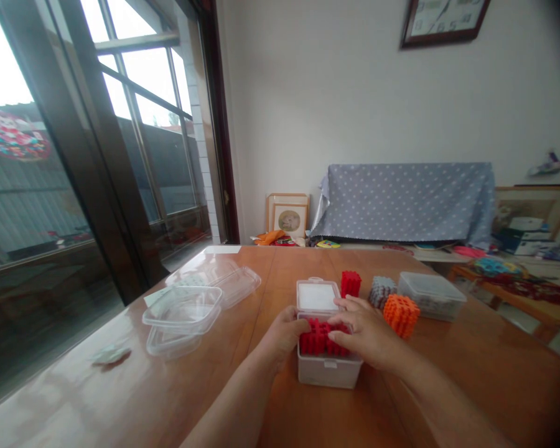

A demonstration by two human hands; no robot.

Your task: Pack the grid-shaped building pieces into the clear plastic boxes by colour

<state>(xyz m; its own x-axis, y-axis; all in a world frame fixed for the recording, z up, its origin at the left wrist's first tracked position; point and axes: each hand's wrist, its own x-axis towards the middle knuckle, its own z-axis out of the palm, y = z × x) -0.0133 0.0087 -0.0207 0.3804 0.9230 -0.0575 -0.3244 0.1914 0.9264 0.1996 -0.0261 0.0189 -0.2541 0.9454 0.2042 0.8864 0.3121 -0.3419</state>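
A clear plastic box (329, 373) with its hinged lid (318, 295) swung back stands in front of me. Red interlocking plastic blocks (313, 339) sit side by side in its opening, their tops above the rim. My left hand (284, 336) is closed at the box's left side, thumb and fingers against the left red block. From the right, my right hand (366, 333) grips the right red block, thumb on its near side and fingers over its far side. Behind that hand stand another red block stack (350, 284), a grey stack (382, 291) and an orange stack (401, 315).
At the right, a closed clear container (432, 295) holds greyish contents. Clear empty tubs (182, 309) and a clear lid (241, 285) lie on the wooden table (242, 348) at the left, beyond a small pale packet (109, 353). A cloth-covered object (406, 202) stands beyond the table.
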